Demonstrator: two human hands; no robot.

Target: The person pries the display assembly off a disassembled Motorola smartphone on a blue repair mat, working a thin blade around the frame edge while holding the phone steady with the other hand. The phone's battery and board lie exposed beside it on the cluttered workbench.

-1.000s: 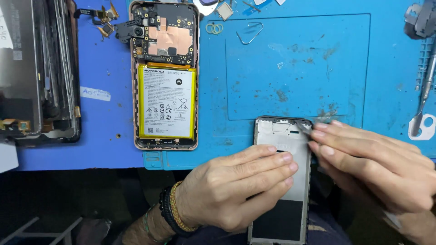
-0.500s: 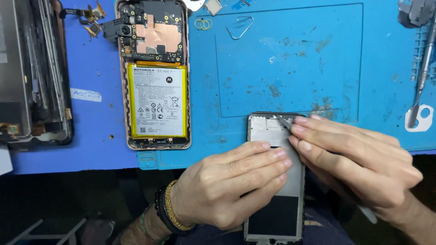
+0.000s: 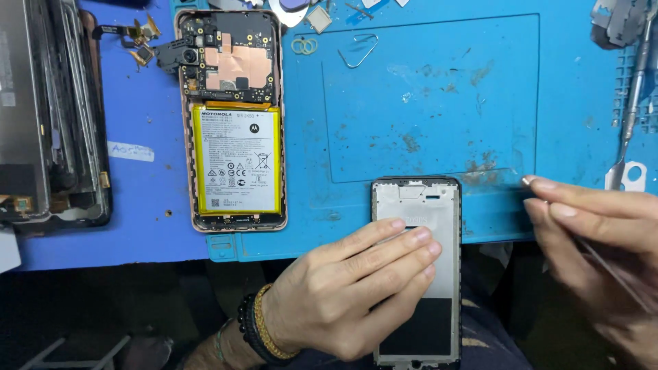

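At the near edge of the blue mat, the left hand presses flat, fingers spread, on a phone frame to steady it, while the right hand beside it pinches a thin tool, grip narrow.

A phone repair bench as I see it, blue work mat, opened phone with bare battery, stacked screens, loose screws, metal tools.
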